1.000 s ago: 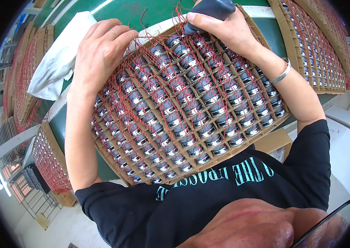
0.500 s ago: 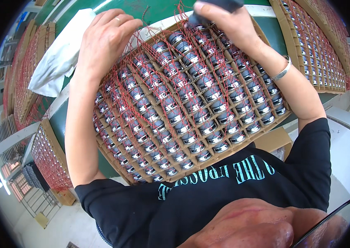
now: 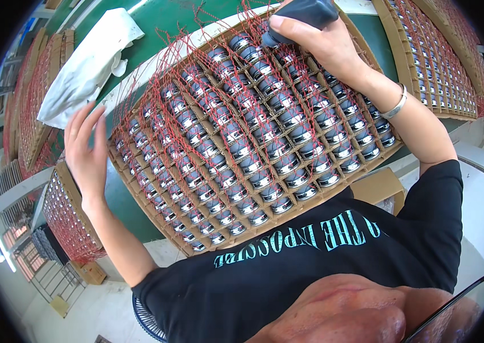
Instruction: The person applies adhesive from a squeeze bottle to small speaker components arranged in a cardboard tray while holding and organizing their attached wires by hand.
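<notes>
A cardboard tray (image 3: 333, 186) with dividers lies at an angle in front of me. In its cells stand rows of round dark parts (image 3: 279, 148) with shiny metal rims and twisted red wires. At the tray's far edge my right hand (image 3: 333, 51) grips a dark plastic bottle (image 3: 309, 12), its narrower end tilted down toward the parts. My left hand (image 3: 86, 151) is beside the tray's left corner, fingers stretched out and slightly blurred, holding nothing. Just beyond those fingertips lies a crumpled white plastic bag (image 3: 90, 63).
Similar filled trays stand at the right (image 3: 433, 63), at the far left (image 3: 36, 108) and at the lower left (image 3: 70, 211). The table top (image 3: 179, 17) is green. A small open carton (image 3: 379, 188) sits near my right side.
My left hand has come away from the wires at the tray's far side, moving left and nearer to me. My right hand stays at the far edge with the bottle, which has shifted slightly.
</notes>
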Tool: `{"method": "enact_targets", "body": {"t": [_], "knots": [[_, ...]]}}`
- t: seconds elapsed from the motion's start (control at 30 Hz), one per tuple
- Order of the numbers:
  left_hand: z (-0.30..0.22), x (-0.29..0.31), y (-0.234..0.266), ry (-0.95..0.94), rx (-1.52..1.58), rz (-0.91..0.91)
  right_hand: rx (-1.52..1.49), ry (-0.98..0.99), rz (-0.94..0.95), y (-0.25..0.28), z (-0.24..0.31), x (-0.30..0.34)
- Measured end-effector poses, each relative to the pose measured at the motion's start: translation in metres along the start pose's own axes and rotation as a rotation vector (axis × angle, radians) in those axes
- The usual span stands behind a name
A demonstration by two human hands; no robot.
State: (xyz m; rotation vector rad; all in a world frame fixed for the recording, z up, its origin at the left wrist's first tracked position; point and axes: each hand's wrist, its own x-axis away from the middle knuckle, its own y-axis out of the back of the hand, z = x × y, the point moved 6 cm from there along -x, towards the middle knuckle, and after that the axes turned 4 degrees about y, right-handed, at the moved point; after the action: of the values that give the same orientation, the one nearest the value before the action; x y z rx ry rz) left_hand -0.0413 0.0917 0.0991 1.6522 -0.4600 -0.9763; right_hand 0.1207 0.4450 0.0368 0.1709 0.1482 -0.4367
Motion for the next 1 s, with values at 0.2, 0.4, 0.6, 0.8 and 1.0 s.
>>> {"method": "enact_targets", "body": {"t": [0.2, 0.4, 0.6, 0.8, 1.0], "knots": [[0.096, 0.084, -0.008, 0.584, 0.275, -0.316, 0.032, -0.013, -0.009, 0.000, 0.002, 0.003], [0.135, 0.116, -0.038, 0.752, 0.456, -0.396, 0.026, -0.022, 0.020, -0.001, -0.001, 0.002], [0.139, 0.119, -0.050, 0.763, 0.456, -0.326, 0.040, -0.036, -0.003, 0.000, 0.002, 0.002], [0.136, 0.117, -0.052, 0.766, 0.461, -0.312, 0.035, -0.047, 0.003, 0.000, 0.001, 0.003], [0.138, 0.120, -0.051, 0.750, 0.468, -0.321, 0.032, -0.064, 0.012, -0.002, 0.003, 0.003]]}}
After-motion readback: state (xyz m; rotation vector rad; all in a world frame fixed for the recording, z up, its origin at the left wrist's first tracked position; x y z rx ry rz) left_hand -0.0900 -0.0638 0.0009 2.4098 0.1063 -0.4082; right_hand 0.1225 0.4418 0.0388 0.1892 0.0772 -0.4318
